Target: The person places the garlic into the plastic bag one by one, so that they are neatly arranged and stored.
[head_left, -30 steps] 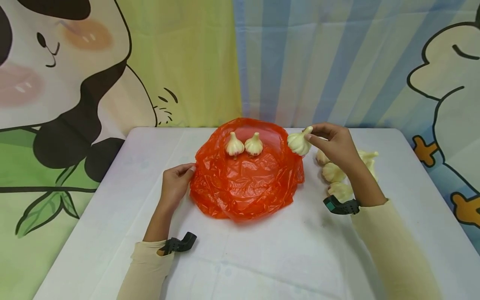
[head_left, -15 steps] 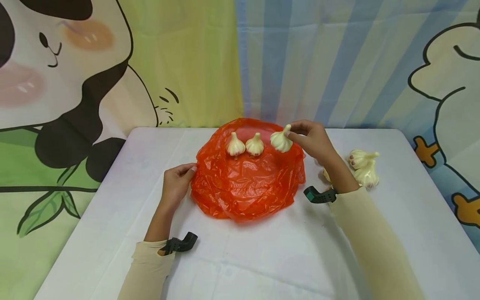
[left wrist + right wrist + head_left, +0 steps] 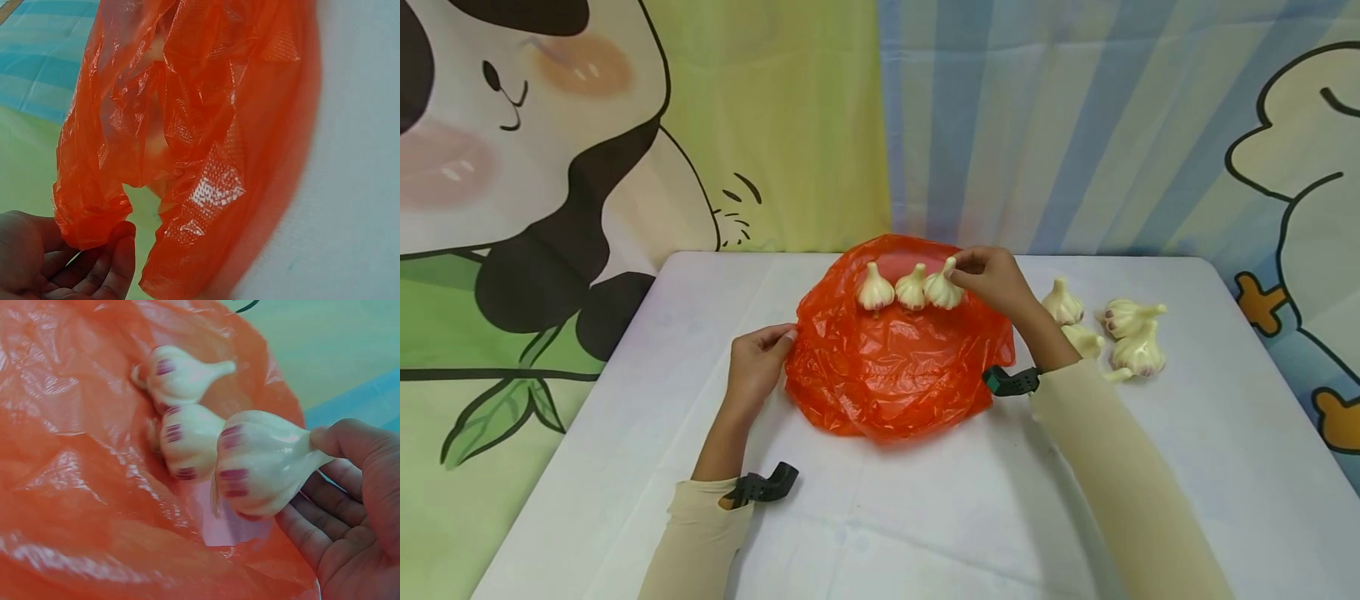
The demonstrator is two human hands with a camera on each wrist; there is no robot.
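A red plastic bag (image 3: pixel 895 375) lies spread open on the white table. Its left edge is pinched between the thumb and fingers of my left hand (image 3: pixel 756 367), and the left wrist view shows the bag's crumpled rim (image 3: pixel 94 219) in that grip. My right hand (image 3: pixel 996 282) pinches a garlic bulb (image 3: pixel 265 465) by its stem, over the back of the bag. Beside it in the bag are two more bulbs, a middle garlic bulb (image 3: pixel 912 289) and a left garlic bulb (image 3: pixel 875 288). In the right wrist view the held bulb overlaps the middle one; whether they touch I cannot tell.
Several loose garlic bulbs (image 3: pixel 1138 350) lie on the table (image 3: pixel 865 517) right of the bag, some partly behind my right forearm. A printed cloth backdrop (image 3: pixel 805 125) hangs behind the table's far edge.
My right hand has moved left with the garlic bulb, from the bag's right edge to beside the two bulbs in it. My left hand keeps its hold on the bag.
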